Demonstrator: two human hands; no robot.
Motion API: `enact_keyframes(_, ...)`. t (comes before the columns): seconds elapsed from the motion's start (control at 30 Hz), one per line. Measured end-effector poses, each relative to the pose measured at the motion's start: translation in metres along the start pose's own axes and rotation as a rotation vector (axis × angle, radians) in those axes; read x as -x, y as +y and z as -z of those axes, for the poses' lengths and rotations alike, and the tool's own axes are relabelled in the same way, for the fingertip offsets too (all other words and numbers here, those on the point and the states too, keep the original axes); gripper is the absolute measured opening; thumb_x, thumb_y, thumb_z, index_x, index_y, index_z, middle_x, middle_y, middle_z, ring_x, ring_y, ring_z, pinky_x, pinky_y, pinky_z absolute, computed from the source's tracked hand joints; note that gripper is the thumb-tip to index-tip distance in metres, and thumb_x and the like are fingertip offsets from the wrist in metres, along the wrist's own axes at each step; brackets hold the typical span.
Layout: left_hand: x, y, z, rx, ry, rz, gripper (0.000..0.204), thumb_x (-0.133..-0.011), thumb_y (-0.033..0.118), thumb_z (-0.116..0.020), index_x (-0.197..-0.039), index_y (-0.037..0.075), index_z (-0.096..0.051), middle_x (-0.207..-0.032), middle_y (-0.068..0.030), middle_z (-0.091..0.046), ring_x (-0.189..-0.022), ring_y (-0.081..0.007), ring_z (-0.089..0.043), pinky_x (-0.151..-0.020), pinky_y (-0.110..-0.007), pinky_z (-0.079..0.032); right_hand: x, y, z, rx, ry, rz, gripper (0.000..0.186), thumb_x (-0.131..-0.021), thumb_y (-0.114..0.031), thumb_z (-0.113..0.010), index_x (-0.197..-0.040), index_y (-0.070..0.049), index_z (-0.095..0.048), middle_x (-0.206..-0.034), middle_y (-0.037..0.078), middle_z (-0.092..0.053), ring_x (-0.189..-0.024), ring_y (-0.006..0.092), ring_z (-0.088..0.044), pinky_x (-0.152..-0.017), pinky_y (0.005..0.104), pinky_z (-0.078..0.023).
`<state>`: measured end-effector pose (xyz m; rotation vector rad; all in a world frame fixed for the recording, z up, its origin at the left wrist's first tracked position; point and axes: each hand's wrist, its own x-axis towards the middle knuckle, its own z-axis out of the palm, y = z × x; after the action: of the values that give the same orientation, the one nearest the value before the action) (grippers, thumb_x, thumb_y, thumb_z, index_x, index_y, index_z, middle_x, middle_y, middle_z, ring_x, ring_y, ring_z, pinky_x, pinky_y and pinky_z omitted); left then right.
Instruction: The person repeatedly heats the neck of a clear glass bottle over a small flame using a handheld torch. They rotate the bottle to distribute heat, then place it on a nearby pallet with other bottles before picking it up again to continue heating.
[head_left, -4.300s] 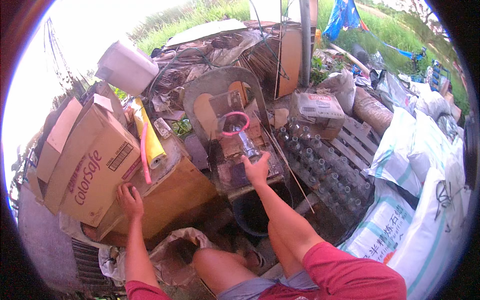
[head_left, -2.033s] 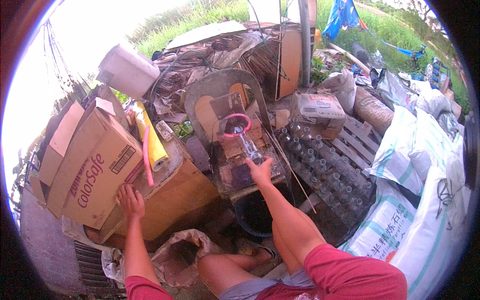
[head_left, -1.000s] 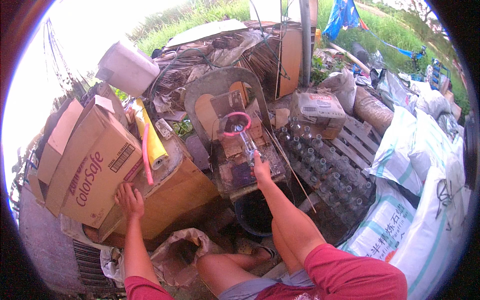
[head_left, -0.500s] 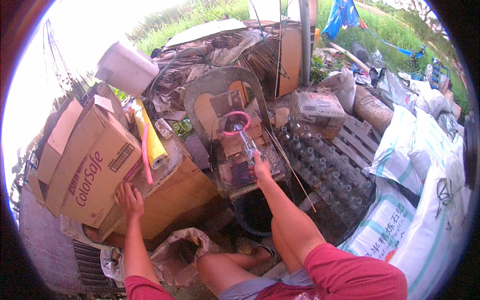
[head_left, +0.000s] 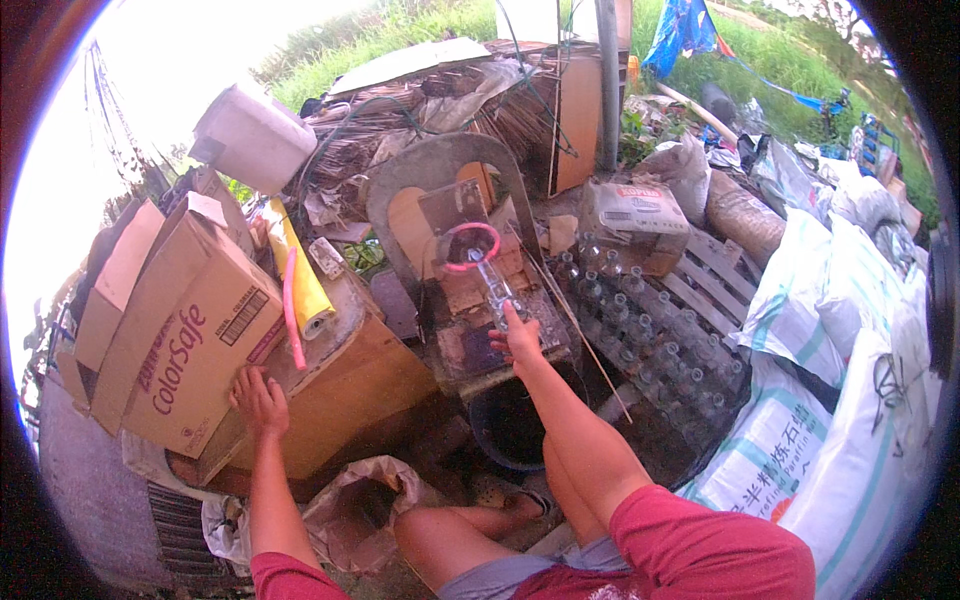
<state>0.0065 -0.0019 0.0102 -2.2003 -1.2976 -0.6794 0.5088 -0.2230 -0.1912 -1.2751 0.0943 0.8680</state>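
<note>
A clear glass bottle [head_left: 494, 290] is in my right hand [head_left: 518, 338], held near its base with the thumb on top. The bottle tilts away from me, its neck at the near rim of a pink ring [head_left: 472, 247]. That ring stands over the seat of a worn, dirty chair [head_left: 440, 152]. My left hand [head_left: 261, 402] rests with its fingers laid out against the lower front of a large cardboard box [head_left: 190, 335], gripping nothing visible. The box sits tilted on a wooden cabinet [head_left: 350, 395], beside a yellow roll [head_left: 298, 270] and a pink tube [head_left: 292, 310].
Many similar clear bottles [head_left: 640, 325] stand at the right, next to a wooden pallet [head_left: 715, 285] and a carton [head_left: 635, 222]. White sacks [head_left: 790, 300] line the far right. A dark bucket [head_left: 510, 430] is below the chair; an open sack [head_left: 365, 505] lies by my leg.
My right hand and the bottle have shifted slightly left, and its lower fingers look more spread. My left hand stays on the box.
</note>
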Motion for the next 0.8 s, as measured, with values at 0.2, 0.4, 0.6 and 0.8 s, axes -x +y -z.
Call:
enact_keyframes(0.2, 0.0, -0.004, -0.006, -0.047, 0.076, -0.037, 0.033, -0.105, 0.028, -0.066, -0.132, 0.009, -0.067, -0.138, -0.0169, -0.067, -0.14, -0.0418, -0.063, -0.12, -0.063, -0.041, 0.008, 0.008, -0.004, 0.602, 0.209, 0.324, 0.107, -0.107, -0.063, -0.088, -0.176, -0.008, -0.027, -0.158, 0.03, -0.066, -0.126, 0.0346, -0.079, -0.083, 0.0463, -0.065)
enact_keyframes(0.4, 0.004, -0.012, -0.017, -0.064, 0.089, -0.046, 0.033, -0.105, 0.028, -0.066, -0.132, 0.01, -0.067, -0.138, -0.0168, -0.068, -0.141, -0.0416, -0.063, -0.119, -0.065, -0.042, 0.027, -0.017, -0.007, -0.029, -0.069, -0.002, 0.106, -0.109, -0.071, -0.08, -0.178, -0.008, -0.028, -0.16, 0.031, -0.066, -0.121, 0.0372, -0.081, -0.099, 0.0547, -0.065)
enact_keyframes(0.6, 0.003, -0.01, -0.017, -0.06, 0.078, -0.034, 0.034, -0.106, 0.028, -0.065, -0.134, 0.01, -0.066, -0.141, -0.0174, -0.066, -0.143, -0.0419, -0.061, -0.12, -0.066, -0.041, 0.012, -0.016, 0.006, 0.04, -0.115, -0.091, 0.107, -0.112, -0.083, -0.065, -0.173, -0.002, -0.033, -0.15, 0.027, -0.069, -0.119, 0.0341, -0.077, -0.086, 0.0475, -0.065)
enact_keyframes(0.8, 0.001, -0.005, -0.007, -0.014, 0.004, 0.003, 0.035, -0.105, 0.027, -0.065, -0.135, 0.009, -0.066, -0.142, -0.0183, -0.066, -0.144, -0.0427, -0.06, -0.121, -0.066, -0.04, 0.009, 0.004, -0.01, 0.346, 0.112, 0.246, 0.104, -0.11, -0.068, -0.08, -0.17, 0.0, -0.029, -0.159, 0.038, -0.064, -0.14, 0.053, -0.072, -0.123, 0.0561, -0.052)
